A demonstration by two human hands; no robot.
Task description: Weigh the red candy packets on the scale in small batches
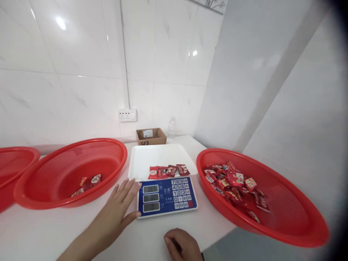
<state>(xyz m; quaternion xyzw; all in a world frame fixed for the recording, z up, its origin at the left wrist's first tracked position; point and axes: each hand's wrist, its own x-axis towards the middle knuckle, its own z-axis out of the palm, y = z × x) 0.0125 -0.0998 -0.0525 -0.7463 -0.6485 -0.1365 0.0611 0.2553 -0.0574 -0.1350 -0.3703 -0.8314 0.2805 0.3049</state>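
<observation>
My left hand [119, 204] is stretched out with its fingers spread, at the left edge of a blue-faced digital scale [168, 210]; the fingertips and thumb reach that edge. Nothing is held in it. In front of the scale, by the table's near edge, my right hand [182, 244] is curled into a loose fist, with nothing visible in it. On the scale's white tray [160, 156], several small red snack packets [167, 172] lie in a row along the near side. The three displays show digits too faint to read surely.
To the right, a tilted red basket [296, 203] holds many red packets [235, 181]. Another red basket [67, 150] on the left has a few, and part of a third [16, 163] shows beyond it. A cardboard box [151, 136] and clear bottle [171, 127] stand by the wall.
</observation>
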